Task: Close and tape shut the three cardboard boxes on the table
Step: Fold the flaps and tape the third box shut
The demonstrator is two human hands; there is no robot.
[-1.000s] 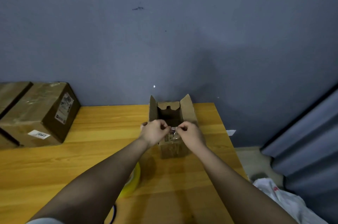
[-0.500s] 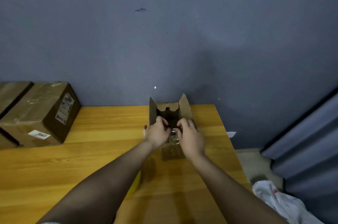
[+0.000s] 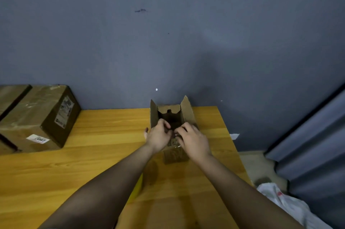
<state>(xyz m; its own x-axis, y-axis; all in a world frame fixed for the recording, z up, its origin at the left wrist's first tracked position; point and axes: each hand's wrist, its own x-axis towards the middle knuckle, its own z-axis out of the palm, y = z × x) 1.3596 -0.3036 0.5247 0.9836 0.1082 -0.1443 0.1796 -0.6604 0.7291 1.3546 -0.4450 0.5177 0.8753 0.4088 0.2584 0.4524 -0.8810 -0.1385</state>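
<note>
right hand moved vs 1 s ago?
Yes. The right hand has gone forward, toward the wall: its fingers now reach over the near rim of the small open box, not just at it.

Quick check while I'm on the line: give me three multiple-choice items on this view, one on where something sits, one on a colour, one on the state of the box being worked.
1. Where is the labelled closed box?
A. far left of the table
B. right edge
C. on the floor

2. What colour is the table?
A. white
B. yellow-orange wood
C. black

3. What state is the small box under the hands?
A. taped shut
B. crushed flat
C. open, side flaps upright

Answers: 1 A, it sits at the left by the wall. 2 B, wood grain shows. 3 C, both side flaps stand up while the left hand and right hand work at its near edge.
</note>
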